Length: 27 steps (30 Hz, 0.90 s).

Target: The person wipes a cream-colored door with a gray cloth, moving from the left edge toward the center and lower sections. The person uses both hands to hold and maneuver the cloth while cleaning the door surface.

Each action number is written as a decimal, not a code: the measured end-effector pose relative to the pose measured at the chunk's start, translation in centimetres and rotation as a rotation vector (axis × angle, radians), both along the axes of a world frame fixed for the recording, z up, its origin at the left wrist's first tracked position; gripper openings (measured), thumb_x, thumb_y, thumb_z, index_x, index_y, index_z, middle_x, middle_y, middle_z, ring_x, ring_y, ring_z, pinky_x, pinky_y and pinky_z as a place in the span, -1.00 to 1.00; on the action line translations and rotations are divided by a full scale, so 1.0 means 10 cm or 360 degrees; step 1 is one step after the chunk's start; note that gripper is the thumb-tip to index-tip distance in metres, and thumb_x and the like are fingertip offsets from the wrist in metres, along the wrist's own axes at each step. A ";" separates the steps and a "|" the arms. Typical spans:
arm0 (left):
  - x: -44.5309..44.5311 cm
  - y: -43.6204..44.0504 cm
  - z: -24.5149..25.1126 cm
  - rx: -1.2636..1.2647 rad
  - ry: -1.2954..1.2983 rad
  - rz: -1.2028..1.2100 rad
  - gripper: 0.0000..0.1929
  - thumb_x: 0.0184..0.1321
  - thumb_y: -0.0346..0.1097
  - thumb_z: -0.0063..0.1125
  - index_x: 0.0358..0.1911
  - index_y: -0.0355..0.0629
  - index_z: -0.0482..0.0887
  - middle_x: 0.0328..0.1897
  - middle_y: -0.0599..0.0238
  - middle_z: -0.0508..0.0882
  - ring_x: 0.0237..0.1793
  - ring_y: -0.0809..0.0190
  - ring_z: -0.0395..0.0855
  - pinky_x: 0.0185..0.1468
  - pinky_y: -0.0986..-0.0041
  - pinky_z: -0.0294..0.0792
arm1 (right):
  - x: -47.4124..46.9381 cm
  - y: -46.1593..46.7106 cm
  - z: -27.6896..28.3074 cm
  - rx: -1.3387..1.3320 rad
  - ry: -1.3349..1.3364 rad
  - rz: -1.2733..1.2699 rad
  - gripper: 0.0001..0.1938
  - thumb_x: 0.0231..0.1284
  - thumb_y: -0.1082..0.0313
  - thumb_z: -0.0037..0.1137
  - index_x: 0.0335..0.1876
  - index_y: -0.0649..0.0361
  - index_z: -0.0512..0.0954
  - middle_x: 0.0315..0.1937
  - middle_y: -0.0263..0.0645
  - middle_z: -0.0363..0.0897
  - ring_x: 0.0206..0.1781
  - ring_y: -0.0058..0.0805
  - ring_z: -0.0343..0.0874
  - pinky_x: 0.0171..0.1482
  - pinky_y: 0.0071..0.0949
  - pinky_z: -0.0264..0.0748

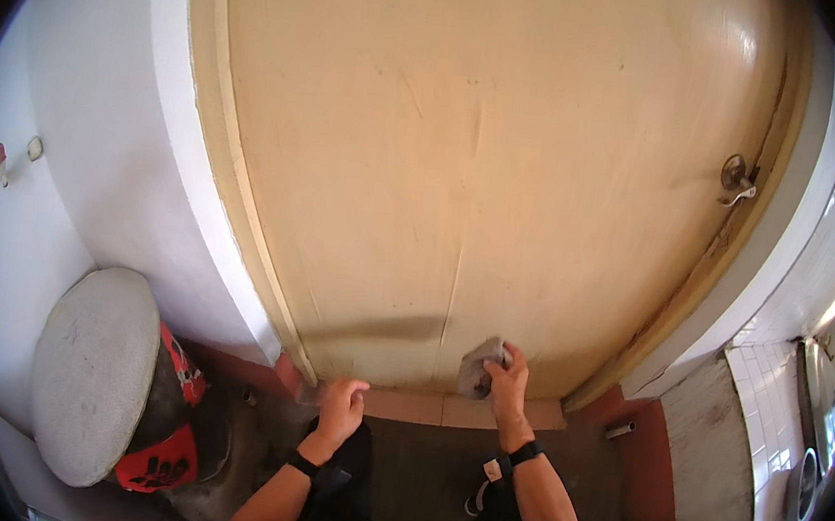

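A yellowish door (425,186) fills the middle of the view, with faint scratches and darker smudges low down. My right hand (510,382) grips a crumpled grey cloth (481,368) near the door's bottom edge; whether the cloth touches the door I cannot tell. Lower left, my left hand (341,411) hangs before the sill with its fingers loosely curled and nothing visible in it. Beneath the door runs a pale tiled sill (403,405). A black band circles each wrist.
At left stands a dark and red drum (161,454) under a round grey lid (97,373). A metal lever handle (738,182) juts from the door's right side. Beyond the right wall, a white-tiled counter (758,399) carries a metal bowl (803,486). Short pipe stubs (621,431) protrude near the floor.
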<state>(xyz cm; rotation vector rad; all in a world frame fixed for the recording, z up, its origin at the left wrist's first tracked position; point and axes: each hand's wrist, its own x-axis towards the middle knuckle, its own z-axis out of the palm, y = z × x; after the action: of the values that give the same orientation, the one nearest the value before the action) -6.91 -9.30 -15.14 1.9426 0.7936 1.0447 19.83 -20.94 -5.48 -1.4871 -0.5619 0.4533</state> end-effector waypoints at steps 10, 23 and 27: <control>-0.12 -0.01 -0.02 0.0063 0.0079 0.0082 -0.90 0.15 -0.43 0.11 -0.31 -0.25 0.66 -0.35 0.02 0.66 -0.31 -0.01 0.65 -0.24 0.29 0.46 | -0.02 1.28 2.28 0.0561 -0.2386 -0.0713 -0.56 -0.01 0.59 0.10 0.09 0.16 0.56 -0.02 -0.01 0.46 0.05 0.00 0.45 0.10 -0.21 0.44; -0.13 -0.12 0.14 -0.0104 0.0127 0.0157 -0.86 0.12 -0.42 0.11 -0.32 -0.25 0.72 -0.41 0.00 0.70 -0.37 0.02 0.69 -0.28 0.29 0.49 | -0.01 1.16 1.61 0.0166 -0.2661 -0.0537 -0.62 0.08 0.50 0.03 0.06 0.05 0.57 -0.10 -0.08 0.40 -0.13 -0.11 0.41 -0.10 -0.21 0.42; -0.09 -0.12 0.15 -0.0065 0.0201 0.0108 -0.86 0.13 -0.40 0.10 -0.33 -0.23 0.72 -0.41 0.00 0.70 -0.37 0.00 0.69 -0.28 0.27 0.50 | -0.04 1.23 1.91 0.0114 -0.2745 -0.0624 -0.58 0.02 0.57 0.06 0.08 0.11 0.56 -0.10 -0.04 0.40 -0.12 -0.06 0.43 -0.06 -0.20 0.47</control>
<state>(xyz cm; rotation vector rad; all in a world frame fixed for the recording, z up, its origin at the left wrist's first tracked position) -7.78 -10.48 -13.65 1.9735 0.9491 0.9451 19.43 -8.60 13.58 -1.5772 -1.4951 -1.3170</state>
